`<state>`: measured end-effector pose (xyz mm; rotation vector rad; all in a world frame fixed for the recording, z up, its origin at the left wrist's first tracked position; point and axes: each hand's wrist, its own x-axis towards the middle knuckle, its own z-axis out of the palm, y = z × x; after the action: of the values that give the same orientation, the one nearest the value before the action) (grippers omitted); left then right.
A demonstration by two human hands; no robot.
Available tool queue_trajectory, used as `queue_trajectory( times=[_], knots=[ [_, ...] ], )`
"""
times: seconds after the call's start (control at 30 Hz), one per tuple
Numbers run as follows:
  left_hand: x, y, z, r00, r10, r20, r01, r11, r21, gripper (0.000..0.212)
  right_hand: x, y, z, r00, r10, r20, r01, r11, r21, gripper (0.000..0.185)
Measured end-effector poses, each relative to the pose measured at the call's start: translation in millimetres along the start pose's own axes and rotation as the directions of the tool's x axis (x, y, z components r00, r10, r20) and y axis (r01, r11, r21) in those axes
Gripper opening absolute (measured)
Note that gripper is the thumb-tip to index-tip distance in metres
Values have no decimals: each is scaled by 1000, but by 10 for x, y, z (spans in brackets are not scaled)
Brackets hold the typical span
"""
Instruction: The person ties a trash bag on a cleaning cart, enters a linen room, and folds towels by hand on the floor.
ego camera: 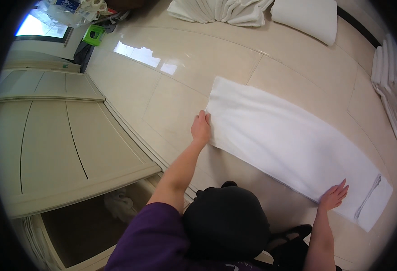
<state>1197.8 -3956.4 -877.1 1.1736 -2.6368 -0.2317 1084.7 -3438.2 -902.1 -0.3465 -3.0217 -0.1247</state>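
Note:
A long white towel (273, 135) lies spread over the beige tiled floor (185, 91), running from the middle of the view down to the right. My left hand (201, 128) grips its left short edge, with the fingers curled around the cloth. Flat on the towel's near right part rests my right hand (334, 196), its fingers spread and nothing held in them. Beyond that hand a dark-shaded fold or band (368, 196) crosses the towel close to its right end. Soft creases run along the left half of the cloth.
Stacks of folded white towels (219, 10) sit at the top, beside a white folded bundle (303, 20). More folded towels (390, 84) stand at the right. A wooden wardrobe (52, 142) fills the left, its lower compartment exposed. A green plastic stool (94, 35) stands by bags.

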Motion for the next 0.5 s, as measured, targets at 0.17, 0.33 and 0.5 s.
queue_trajectory(
  times=[0.17, 0.33, 0.5],
  knots=[
    [727, 169, -103, 966, 25, 259, -68, 985, 157, 36, 395, 286, 140, 998, -57, -7, 54, 888, 456, 39],
    [1628, -1937, -1461, 988, 132, -82, -85, 899, 429, 38, 703, -580, -504, 886, -449, -119, 407, 626, 665, 38],
    [2004, -963, -1054, 996, -27, 83, -22, 843, 538, 27, 1361, 711, -506, 903, -304, -302, 384, 887, 257, 39]
  ],
)
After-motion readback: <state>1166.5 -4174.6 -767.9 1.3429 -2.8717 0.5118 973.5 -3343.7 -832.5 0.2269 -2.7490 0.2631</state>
